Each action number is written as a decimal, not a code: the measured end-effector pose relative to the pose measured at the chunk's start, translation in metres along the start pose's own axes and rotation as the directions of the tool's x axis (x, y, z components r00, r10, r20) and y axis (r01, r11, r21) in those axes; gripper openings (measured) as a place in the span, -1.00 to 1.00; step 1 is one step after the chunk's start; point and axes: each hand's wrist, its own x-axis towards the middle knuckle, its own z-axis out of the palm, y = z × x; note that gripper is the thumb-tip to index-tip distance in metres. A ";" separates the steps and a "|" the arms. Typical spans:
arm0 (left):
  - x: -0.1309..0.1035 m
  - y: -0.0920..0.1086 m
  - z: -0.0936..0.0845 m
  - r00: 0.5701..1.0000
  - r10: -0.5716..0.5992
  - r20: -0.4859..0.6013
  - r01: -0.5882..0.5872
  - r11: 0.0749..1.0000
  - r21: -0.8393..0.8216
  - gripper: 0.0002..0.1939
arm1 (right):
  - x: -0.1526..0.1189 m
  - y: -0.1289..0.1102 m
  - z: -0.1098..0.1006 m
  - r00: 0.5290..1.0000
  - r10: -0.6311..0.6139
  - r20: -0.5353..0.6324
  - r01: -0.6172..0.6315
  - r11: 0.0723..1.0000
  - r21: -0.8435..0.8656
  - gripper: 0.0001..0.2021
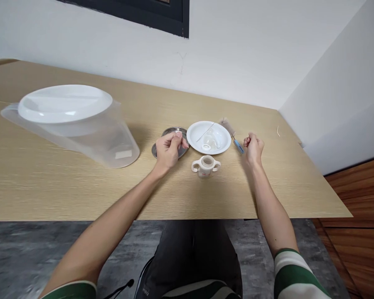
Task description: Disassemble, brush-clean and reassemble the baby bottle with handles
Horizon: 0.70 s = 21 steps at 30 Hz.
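My left hand [170,150] is closed in a loose fist over the left part of a round metal dish [184,153], hiding much of it. Nothing shows between its fingers. My right hand [253,148] is a fist too, with nothing visible in it, just right of the blue handle of a bottle brush [237,145]. Between my hands lies a white bowl [193,137] holding a clear bottle nipple [209,140] and a thin straw-like brush [205,131]. In front of the bowl stands a small baby bottle [205,171] with two beige handles, its top uncovered.
A large translucent pitcher [96,143] with a white lid [65,104] stands at the left. A small pale strip [278,131] lies at the right of the wooden table [81,191]. The wall [237,54] rises behind, and a wooden cabinet [358,232] stands at the right.
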 end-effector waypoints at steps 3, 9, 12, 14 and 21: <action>-0.001 -0.001 0.000 1.000 -0.001 0.011 0.001 1.000 -0.026 -0.42 | -0.001 -0.004 0.000 1.000 0.012 -0.015 -0.012 1.000 0.021 -0.61; -0.002 0.001 0.001 0.999 -0.043 0.031 0.045 0.998 -0.038 -0.44 | 0.000 0.000 -0.009 0.996 -0.052 0.066 0.073 0.924 -0.375 -0.72; -0.003 0.002 0.001 0.997 -0.068 0.037 0.070 0.997 -0.041 -0.44 | -0.001 0.011 -0.014 0.982 -0.087 0.167 0.178 0.724 -0.666 -0.70; -0.003 0.001 0.001 0.996 -0.075 0.043 0.077 0.996 -0.047 -0.45 | -0.003 0.020 -0.015 0.976 -0.043 0.215 0.196 0.615 -0.764 -0.57; -0.002 0.002 0.002 0.994 -0.083 0.073 0.087 0.994 -0.059 -0.45 | -0.004 0.038 -0.007 0.967 0.069 0.245 0.189 0.451 -0.872 -0.61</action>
